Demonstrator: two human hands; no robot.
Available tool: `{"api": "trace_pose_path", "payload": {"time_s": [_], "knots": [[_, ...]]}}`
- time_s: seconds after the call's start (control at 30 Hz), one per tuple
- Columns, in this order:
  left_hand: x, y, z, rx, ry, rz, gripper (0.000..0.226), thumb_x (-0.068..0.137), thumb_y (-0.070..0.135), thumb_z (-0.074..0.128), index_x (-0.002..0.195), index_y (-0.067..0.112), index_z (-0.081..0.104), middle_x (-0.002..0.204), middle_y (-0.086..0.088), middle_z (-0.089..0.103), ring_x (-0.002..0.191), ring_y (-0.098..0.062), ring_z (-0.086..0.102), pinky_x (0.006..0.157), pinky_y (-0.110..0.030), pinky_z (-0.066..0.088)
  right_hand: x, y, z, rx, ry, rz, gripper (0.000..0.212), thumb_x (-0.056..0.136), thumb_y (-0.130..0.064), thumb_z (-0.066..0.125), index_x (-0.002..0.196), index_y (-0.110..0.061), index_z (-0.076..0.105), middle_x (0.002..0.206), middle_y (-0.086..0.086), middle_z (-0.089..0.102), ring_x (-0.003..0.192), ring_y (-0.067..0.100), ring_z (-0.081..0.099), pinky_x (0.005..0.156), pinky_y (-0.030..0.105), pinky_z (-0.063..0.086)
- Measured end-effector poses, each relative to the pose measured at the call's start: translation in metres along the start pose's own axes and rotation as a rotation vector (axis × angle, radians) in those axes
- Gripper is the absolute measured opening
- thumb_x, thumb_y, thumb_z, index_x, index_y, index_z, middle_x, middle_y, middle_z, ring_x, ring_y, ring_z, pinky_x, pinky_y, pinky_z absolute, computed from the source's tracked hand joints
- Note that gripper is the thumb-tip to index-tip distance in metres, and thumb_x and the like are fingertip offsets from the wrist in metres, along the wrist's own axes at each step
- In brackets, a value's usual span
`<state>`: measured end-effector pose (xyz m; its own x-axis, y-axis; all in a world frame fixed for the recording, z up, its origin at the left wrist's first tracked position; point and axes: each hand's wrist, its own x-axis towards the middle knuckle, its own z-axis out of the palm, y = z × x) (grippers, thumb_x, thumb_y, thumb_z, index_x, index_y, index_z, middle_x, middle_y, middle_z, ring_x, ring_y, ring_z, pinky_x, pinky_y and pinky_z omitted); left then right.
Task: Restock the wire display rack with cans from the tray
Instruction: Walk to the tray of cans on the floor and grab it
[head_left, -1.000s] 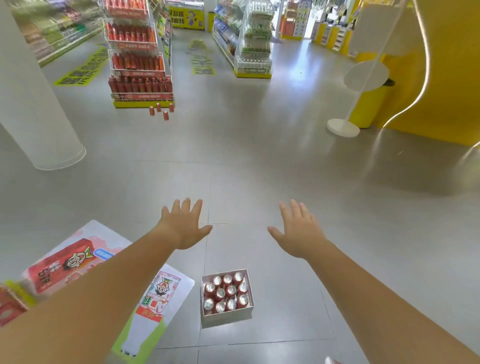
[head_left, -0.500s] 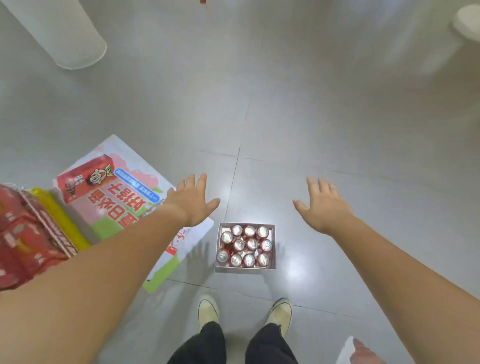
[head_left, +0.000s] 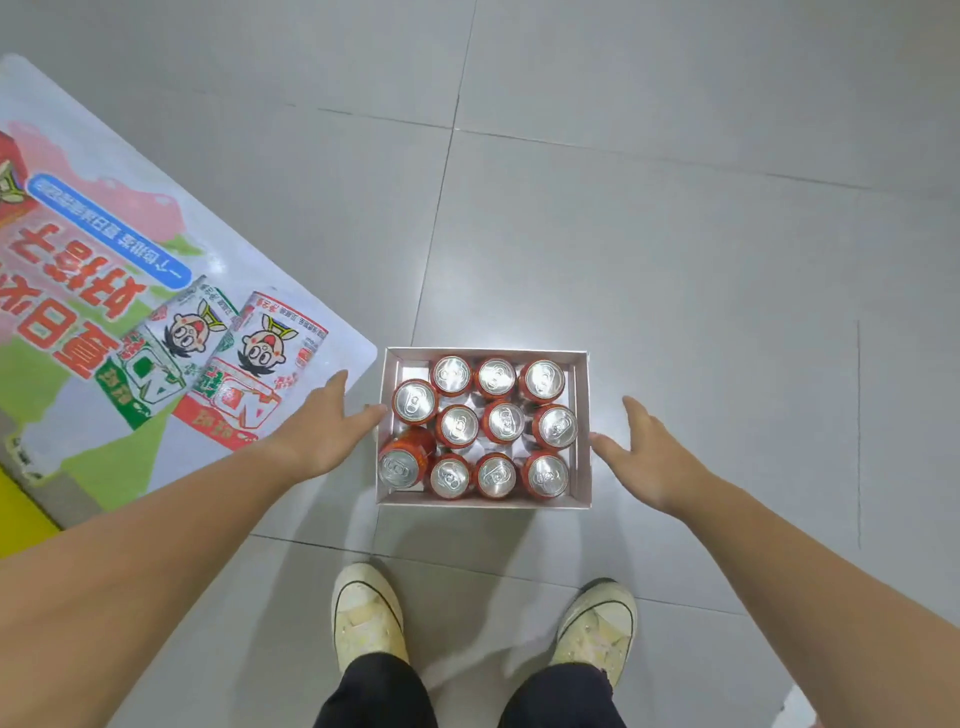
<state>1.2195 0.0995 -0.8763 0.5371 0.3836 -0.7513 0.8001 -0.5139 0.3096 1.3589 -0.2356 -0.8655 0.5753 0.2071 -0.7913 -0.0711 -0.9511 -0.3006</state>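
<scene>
We see a brightly, evenly lit scene under diffuse overhead light. The grey floor tiles (head_left: 675, 270) carry a soft sheen, with a bright patch just right of the tray (head_left: 582, 426). Can tops (head_left: 457, 425) glint silver. Faint, soft shadows lie beneath the forearms. Wide-angle distortion bends grout lines and stretches the edges; detail is slightly soft throughout.

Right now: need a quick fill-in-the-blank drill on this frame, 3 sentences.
1. The tray sits on the ____.
2. The left hand and right hand are both ____, one on each side of the tray.
3. The cans are red with ____ tops.

Missing words: floor; open; silver
</scene>
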Motion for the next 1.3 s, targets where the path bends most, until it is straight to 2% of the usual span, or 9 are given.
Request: {"api": "trace_pose_path", "payload": {"time_s": [0.2,0.27,0.33,0.47,0.57,0.77,0.9,1.1,1.3], "knots": [[0.056,-0.036,0.051,-0.187,-0.068,-0.076,0.074,0.094,0.053,0.056,0.156,0.026,0.026,0.155,-0.010,0.042,0.137,-0.030,0.045,0.111,-0.045,0.037,0.060,0.027,0.063,0.224,-0.042,0.033,0.067,0.101,-0.040,0.052,0.158,-0.026,0.020,0.160,0.005,0.036,0.144,0.027,0.039,0.112,0.039,0.032],[0.069,-0.042,0.060,-0.245,-0.103,-0.055,0.063,0.091,0.050,0.061,0.147,0.029,0.040,0.130,-0.008,0.064,0.111,-0.023,0.063,0.092,-0.039,0.051,0.071,0.031,0.071,0.248,-0.039,0.007,0.056,0.100,-0.032,0.055,0.151,-0.032,0.032,0.149,-0.002,0.051,0.132,0.026,0.051,0.104,0.036,0.039],[0.077,-0.042,0.065,-0.290,-0.133,-0.040,0.044,0.095,0.037,0.062,0.136,0.028,0.049,0.107,-0.003,0.070,0.091,-0.016,0.067,0.071,-0.031,0.053,0.079,0.036,0.076,0.276,-0.023,-0.003,0.050,0.098,-0.029,0.056,0.145,-0.035,0.041,0.138,-0.005,0.059,0.123,0.024,0.057,0.097,0.034,0.042],[0.089,-0.041,0.074,-0.356,-0.188,-0.028,0.031,0.092,0.040,0.065,0.122,0.035,0.058,0.106,0.000,0.074,0.093,-0.022,0.074,0.072,-0.044,0.063,0.091,0.039,0.078,0.295,0.058,-0.021,0.037,0.100,-0.029,0.056,0.137,-0.033,0.053,0.124,-0.004,0.065,0.112,0.021,0.060,0.092,0.034,0.046],[0.091,-0.037,0.078,-0.357,-0.167,-0.006,0.021,0.094,0.030,0.063,0.114,0.033,0.061,0.101,-0.001,0.075,0.089,-0.023,0.074,0.066,-0.040,0.062,0.097,0.035,0.076,0.259,0.108,-0.055,0.019,0.102,-0.031,0.050,0.117,-0.025,0.061,0.112,0.002,0.069,0.101,0.025,0.064,0.087,0.037,0.051],[0.071,-0.025,0.065,-0.326,-0.101,0.008,0.018,0.099,0.014,0.051,0.109,0.023,0.062,0.096,-0.007,0.073,0.087,-0.026,0.072,0.065,-0.036,0.060,0.089,0.032,0.067,0.212,0.139,-0.039,0.017,0.099,-0.019,0.049,0.106,-0.012,0.064,0.106,0.009,0.070,0.095,0.029,0.064,0.080,0.037,0.052],[0.042,-0.005,0.029,-0.308,-0.090,0.037,0.018,0.099,0.006,0.048,0.102,0.018,0.061,0.089,-0.010,0.071,0.075,-0.025,0.067,0.049,-0.027,0.049,0.056,0.016,0.037,0.250,0.166,-0.060,0.016,0.098,-0.017,0.049,0.101,-0.012,0.064,0.101,0.008,0.070,0.093,0.029,0.065,0.081,0.040,0.055],[-0.032,0.061,-0.078,-0.302,-0.060,0.087,0.016,0.096,0.000,0.049,0.093,0.009,0.063,0.078,-0.012,0.068,0.062,-0.022,0.062,0.042,-0.024,0.048,-0.019,-0.042,-0.059,0.302,0.192,-0.102,0.016,0.099,-0.018,0.050,0.102,-0.013,0.064,0.101,0.007,0.070,0.094,0.029,0.066,0.081,0.040,0.056],[-0.134,0.148,-0.209,-0.313,-0.017,0.167,0.012,0.093,0.002,0.058,0.101,0.004,0.066,0.095,-0.027,0.072,0.074,-0.028,0.064,0.058,-0.036,0.051,-0.119,-0.114,-0.195,0.347,0.210,-0.160,0.016,0.096,-0.015,0.050,0.098,-0.011,0.066,0.096,0.013,0.073,0.086,0.035,0.071,0.069,0.048,0.062]]}}
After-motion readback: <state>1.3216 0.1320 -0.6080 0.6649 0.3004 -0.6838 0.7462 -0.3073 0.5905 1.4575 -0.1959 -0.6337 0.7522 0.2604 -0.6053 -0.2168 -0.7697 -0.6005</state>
